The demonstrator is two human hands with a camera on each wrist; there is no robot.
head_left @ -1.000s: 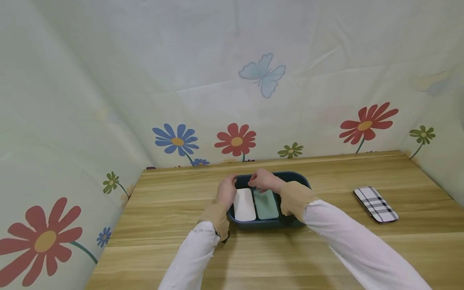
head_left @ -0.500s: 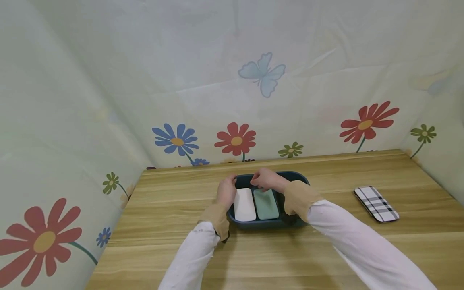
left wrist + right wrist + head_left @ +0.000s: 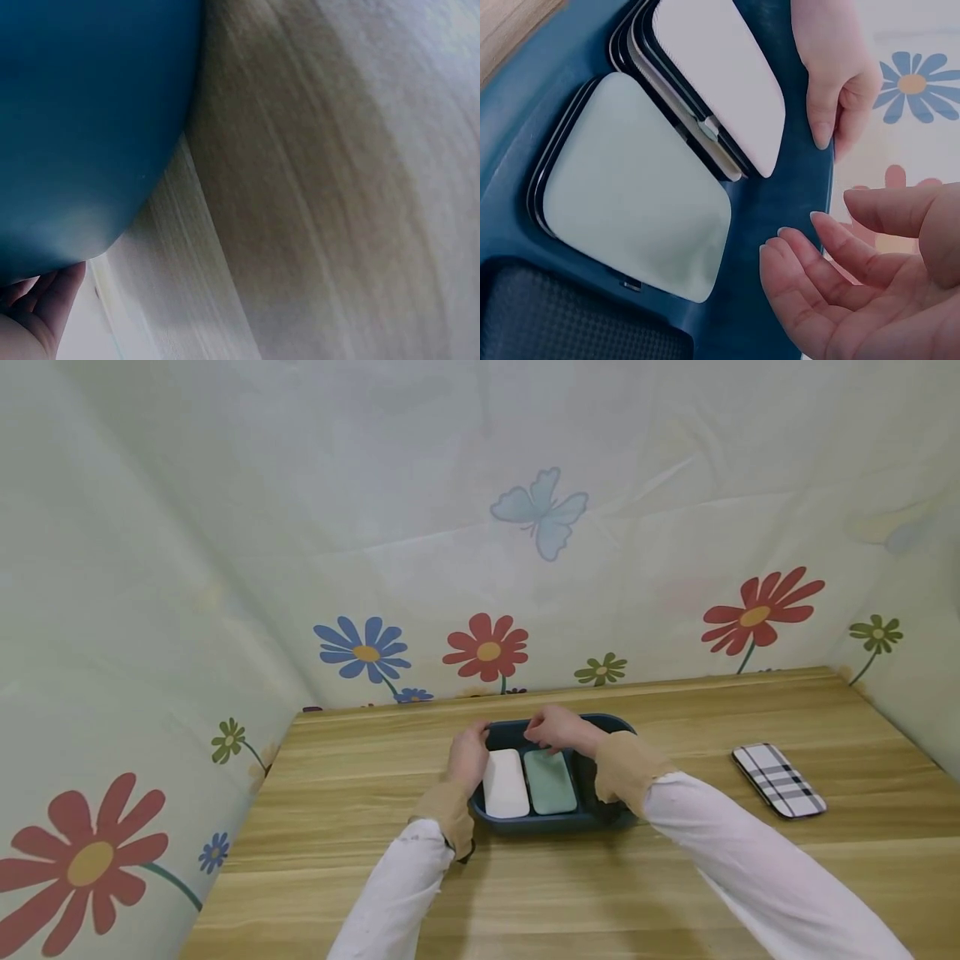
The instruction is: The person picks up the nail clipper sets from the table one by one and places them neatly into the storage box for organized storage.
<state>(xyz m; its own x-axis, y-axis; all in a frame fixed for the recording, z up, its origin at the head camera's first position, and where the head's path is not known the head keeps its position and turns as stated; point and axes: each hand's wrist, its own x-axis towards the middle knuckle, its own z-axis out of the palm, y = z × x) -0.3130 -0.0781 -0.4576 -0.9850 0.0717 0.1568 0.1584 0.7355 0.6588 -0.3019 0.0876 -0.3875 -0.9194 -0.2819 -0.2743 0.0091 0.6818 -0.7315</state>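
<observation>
A dark blue basin (image 3: 525, 827) with rounded corners rests on the wooden table. Inside, a white clasp case (image 3: 506, 783) and a green clasp case (image 3: 551, 782) stand side by side, both with rounded corners. My left hand (image 3: 468, 753) grips the basin's rim at its back left, thumb inside and fingers outside. Above the back end of the green case hovers my right hand (image 3: 870, 270), fingers loosely bent and holding nothing. The right wrist view shows a small metal clasp on the white case's edge.
A black-and-white plaid case (image 3: 778, 782) lies on the table (image 3: 360, 768) to the right of the basin. A black textured surface (image 3: 570, 322) shows in the basin beside the green case. Behind the table hangs a flower-printed cloth (image 3: 420, 577).
My right hand has shifted slightly to the right above the green case. My left hand keeps its hold on the rim, and both cases stay in place.
</observation>
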